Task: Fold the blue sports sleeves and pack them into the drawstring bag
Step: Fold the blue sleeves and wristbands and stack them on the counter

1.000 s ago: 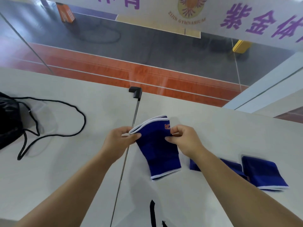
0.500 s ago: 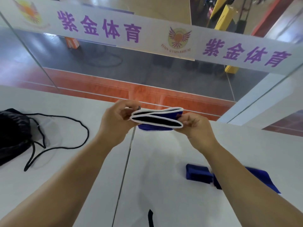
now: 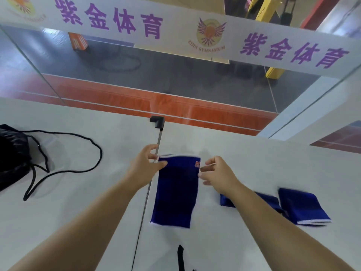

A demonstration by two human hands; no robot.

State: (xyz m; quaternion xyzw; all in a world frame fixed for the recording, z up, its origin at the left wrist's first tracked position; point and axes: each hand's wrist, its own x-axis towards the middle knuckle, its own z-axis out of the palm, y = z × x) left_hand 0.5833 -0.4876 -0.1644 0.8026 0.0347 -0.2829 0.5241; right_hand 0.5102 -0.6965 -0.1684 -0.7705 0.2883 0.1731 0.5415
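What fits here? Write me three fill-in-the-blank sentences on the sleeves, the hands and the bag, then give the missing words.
1. The sleeve lying flat between the two hands has a small orange logo near its far ____ corner.
2. The black drawstring bag lies at the ____ edge of the table.
3. The left hand touches the sleeve at its far ____ corner, and the right hand is beside its opposite edge.

Missing words: right; left; left

White tabletop [image 3: 254,241]; beyond, seemingly glass, a banner [image 3: 175,26] above orange-grey floor [image 3: 175,106].
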